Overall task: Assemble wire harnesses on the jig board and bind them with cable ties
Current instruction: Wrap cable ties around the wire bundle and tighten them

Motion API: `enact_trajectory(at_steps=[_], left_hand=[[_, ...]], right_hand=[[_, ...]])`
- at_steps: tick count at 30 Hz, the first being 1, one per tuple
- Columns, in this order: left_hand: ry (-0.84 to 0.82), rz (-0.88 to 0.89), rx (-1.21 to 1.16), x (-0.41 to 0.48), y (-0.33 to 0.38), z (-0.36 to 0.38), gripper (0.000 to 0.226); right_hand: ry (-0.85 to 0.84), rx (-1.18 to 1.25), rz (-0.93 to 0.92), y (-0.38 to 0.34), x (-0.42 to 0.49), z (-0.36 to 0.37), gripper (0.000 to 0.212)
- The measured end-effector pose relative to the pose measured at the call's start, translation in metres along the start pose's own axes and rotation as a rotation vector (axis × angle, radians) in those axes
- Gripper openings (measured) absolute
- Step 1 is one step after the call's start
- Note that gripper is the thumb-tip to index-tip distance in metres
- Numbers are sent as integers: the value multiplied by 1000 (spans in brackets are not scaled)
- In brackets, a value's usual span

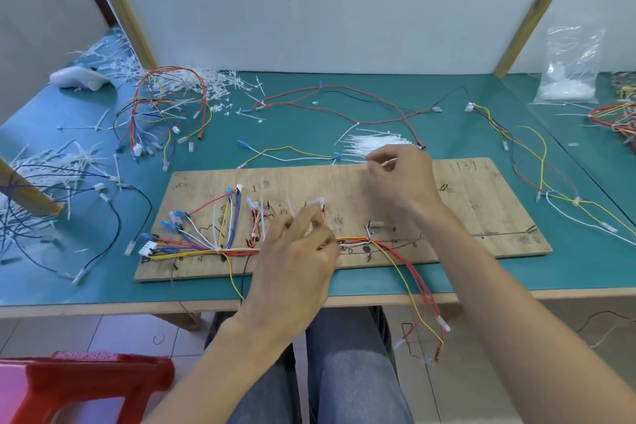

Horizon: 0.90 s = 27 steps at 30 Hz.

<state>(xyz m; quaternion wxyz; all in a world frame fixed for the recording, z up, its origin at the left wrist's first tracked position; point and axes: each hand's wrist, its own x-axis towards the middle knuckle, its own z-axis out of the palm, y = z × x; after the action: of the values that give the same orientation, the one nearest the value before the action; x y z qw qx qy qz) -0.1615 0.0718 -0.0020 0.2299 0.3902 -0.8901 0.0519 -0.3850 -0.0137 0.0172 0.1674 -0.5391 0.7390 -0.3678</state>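
Note:
A wooden jig board (481,203) lies on the green table. A multicoloured wire harness (206,244) runs along its front edge, fanning to blue and white connectors at the left. Its red and yellow ends (423,293) hang over the table's edge. My left hand (296,251) rests on the board's middle, its fingers on the harness near a white connector (315,202). My right hand (402,176) hovers over the board's far edge, its fingertips pinched at the white cable tie pile (371,145); whether a tie is held is unclear.
Loose wire sets lie behind the board (330,103), at the left (165,103) and at the right (540,165). Cut tie ends litter the far left (44,169). A clear bag of ties (568,72) stands at the back right. A red stool (86,385) is at the lower left.

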Motion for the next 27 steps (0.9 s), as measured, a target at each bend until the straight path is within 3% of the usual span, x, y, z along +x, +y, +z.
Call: enact_trajectory(at_steps=[8, 15, 27], left_hand=[[-91, -35, -53, 6, -3, -7, 22], [-110, -49, -104, 7, -5, 0, 24], [-219, -23, -58, 17, -6, -1, 34]], right_hand=[[-76, -286, 55, 25, 67, 1, 4], [-188, -423, 2, 21, 76, 0, 15], [-32, -204, 49, 31, 83, -14, 3]])
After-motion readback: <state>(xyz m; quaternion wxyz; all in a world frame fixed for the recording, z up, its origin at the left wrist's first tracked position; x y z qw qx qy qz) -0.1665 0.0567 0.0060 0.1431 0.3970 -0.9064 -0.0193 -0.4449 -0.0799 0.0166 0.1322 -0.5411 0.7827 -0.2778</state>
